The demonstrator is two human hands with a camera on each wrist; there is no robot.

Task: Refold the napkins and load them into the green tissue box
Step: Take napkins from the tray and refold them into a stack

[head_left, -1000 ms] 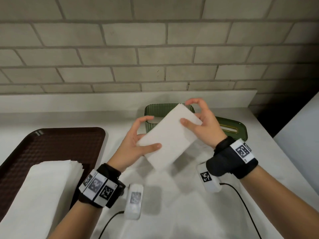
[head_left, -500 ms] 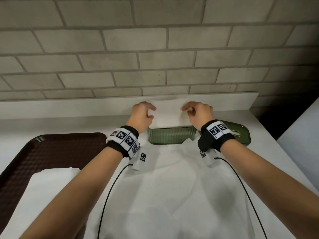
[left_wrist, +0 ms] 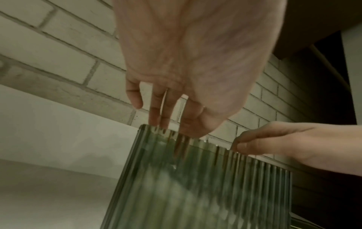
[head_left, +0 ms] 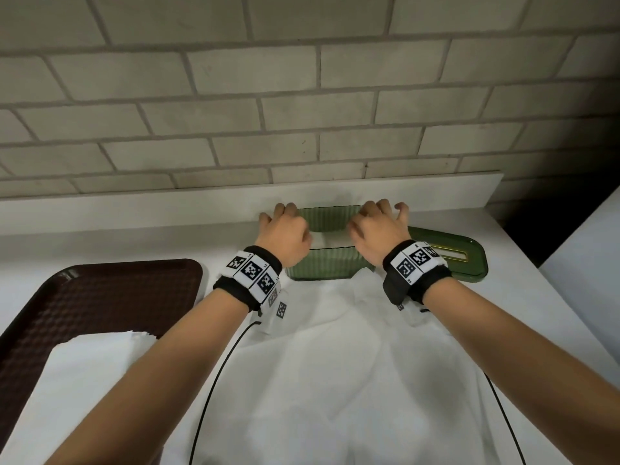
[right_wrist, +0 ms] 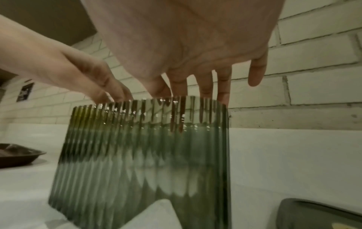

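Observation:
The green ribbed tissue box (head_left: 318, 268) stands open at the back of the counter against the ledge. A folded white napkin (head_left: 318, 241) lies inside it, seen between my hands. My left hand (head_left: 285, 231) is over the box's left end and my right hand (head_left: 379, 229) over its right end. In the left wrist view my left hand (left_wrist: 166, 124) reaches straight fingers down into the box (left_wrist: 195, 186). In the right wrist view my right hand (right_wrist: 195, 93) does the same in the box (right_wrist: 147, 155), with the little finger outside. How the fingertips touch the napkin is hidden.
The box's green lid (head_left: 469, 263) lies flat just right of the box. A brown tray (head_left: 100, 297) at the left holds a stack of white napkins (head_left: 84, 380). A large white sheet (head_left: 335, 364) is spread in front of the box. A brick wall rises behind.
A second ago both hands held the folded napkin in the air before the box. They carried it back over the box and lowered it inside; my fingers now reach into the box.

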